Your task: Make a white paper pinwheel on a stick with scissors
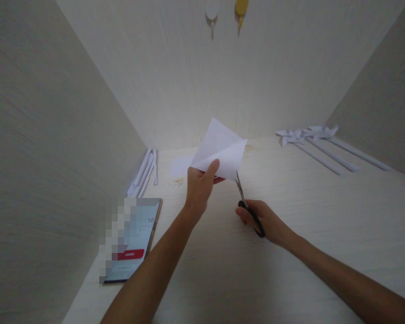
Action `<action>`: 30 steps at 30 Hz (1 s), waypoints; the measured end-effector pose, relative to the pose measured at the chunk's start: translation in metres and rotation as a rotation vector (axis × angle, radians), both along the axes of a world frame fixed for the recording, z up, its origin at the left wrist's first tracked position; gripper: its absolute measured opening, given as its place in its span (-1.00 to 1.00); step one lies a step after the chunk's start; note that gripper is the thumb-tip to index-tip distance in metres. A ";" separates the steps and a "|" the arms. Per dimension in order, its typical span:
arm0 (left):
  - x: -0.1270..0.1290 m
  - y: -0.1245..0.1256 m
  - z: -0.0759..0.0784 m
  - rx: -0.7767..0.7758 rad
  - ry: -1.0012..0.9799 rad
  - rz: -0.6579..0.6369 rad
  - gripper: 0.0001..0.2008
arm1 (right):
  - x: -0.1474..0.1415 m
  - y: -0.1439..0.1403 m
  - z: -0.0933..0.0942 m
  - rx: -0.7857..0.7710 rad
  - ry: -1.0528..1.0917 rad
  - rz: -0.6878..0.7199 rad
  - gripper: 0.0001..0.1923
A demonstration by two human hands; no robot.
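Head view (only cam): L hand [199, 188] is pinching the white paper [219, 146], thumb pressing on top, fingertips showing under the lower edge; grip is closing firmly on the sheet, w/ no gap. Paper is sitting in midair, center, above the white table [229, 274], tilting, crease line running across it. R hand [263, 218] is curling mostly closed around the black handles of the scissors [244, 204]; blades are pointing up at the paper's lower R corner. Can't tell if tips are touching or just beside it, nor how wide blades are opening.

Doing it well, imo: L thumb should be pinning near the crease, keeping the sheet taut, fingers staying clear of the blade line. R should be lining blades up w/ the corner, cutting deep in the blades w/ slow strokes, feeding paper by turning L rather than twisting R wrist. Main risk: floppy edge bending btwn blades, cut wandering.

Surroundings: paper pinwheels [307, 134] are lying far R, paper rolls [145, 173] far L, phone [140, 238] nearer L, another sheet [180, 166] lying behind L hand.
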State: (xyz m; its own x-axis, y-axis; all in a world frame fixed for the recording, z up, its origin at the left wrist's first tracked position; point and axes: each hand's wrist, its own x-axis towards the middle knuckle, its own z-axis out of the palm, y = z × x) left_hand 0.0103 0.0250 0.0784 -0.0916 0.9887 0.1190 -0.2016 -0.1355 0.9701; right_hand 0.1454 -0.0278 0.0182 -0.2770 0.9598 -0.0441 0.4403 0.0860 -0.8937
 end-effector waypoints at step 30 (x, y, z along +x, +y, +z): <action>0.001 -0.001 -0.002 0.000 0.007 -0.004 -0.68 | 0.000 0.000 0.000 -0.011 -0.018 -0.015 -0.56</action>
State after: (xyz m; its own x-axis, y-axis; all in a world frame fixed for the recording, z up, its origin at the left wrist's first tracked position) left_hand 0.0112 0.0245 0.0764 -0.0873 0.9889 0.1202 -0.1954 -0.1353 0.9714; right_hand 0.1459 -0.0282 0.0184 -0.2615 0.9633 -0.0600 0.4575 0.0690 -0.8865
